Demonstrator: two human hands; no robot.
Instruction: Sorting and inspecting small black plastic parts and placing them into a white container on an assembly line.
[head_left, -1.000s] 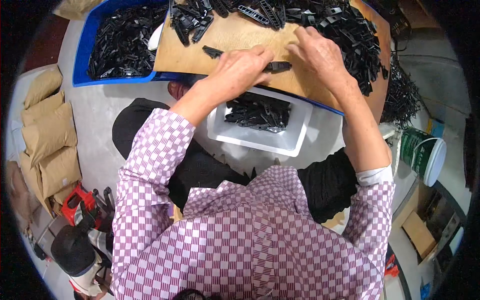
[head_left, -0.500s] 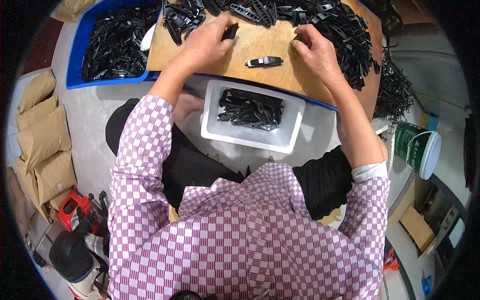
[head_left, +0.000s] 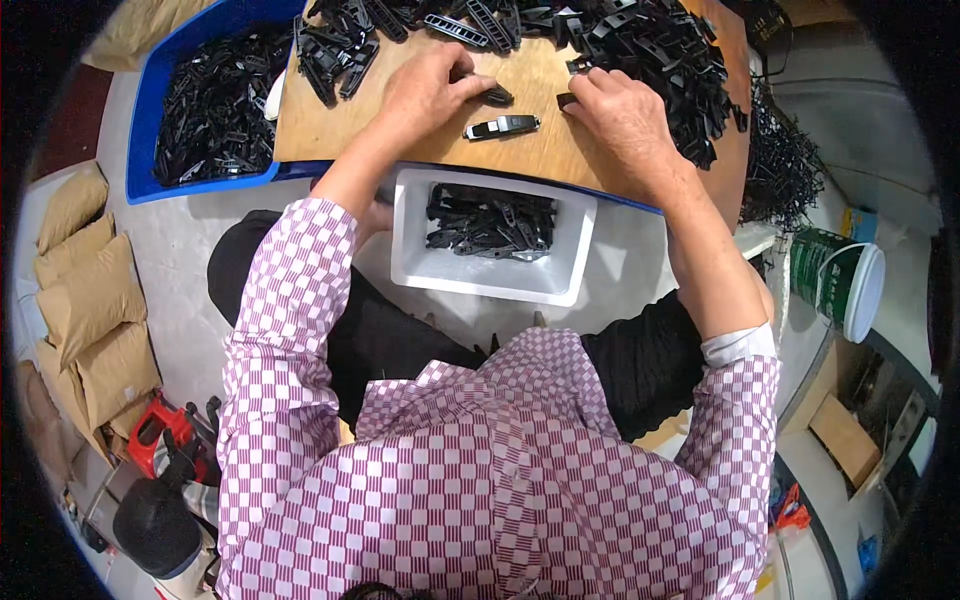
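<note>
Over the wooden board, my left hand [head_left: 428, 92] pinches a slim black plastic piece [head_left: 497, 95] between thumb and fingers. Across a short gap, my right hand [head_left: 622, 112] is closed on a small black plastic piece [head_left: 567, 100], mostly covered by the fingers. Between the hands, closer to me, a black clip-like part [head_left: 503, 127] with a pale silvery section lies on the wooden board [head_left: 345, 132]. A big heap of black plastic parts [head_left: 655, 60] rises beside my right hand. Long ladder-like black parts [head_left: 480, 22] lie beyond the hands.
Below the board's near edge stands a white bin [head_left: 490, 283] with black parts in it. A blue tub [head_left: 200, 190] full of black parts is at the left. Brown packages [head_left: 95, 300] are stacked at far left; a green bucket [head_left: 830, 280] stands at right.
My left hand has moved right and slightly nearer with its black piece. My right hand's fingers have closed, and a small dark piece now shows at their tips. The whole view has shifted slightly.
</note>
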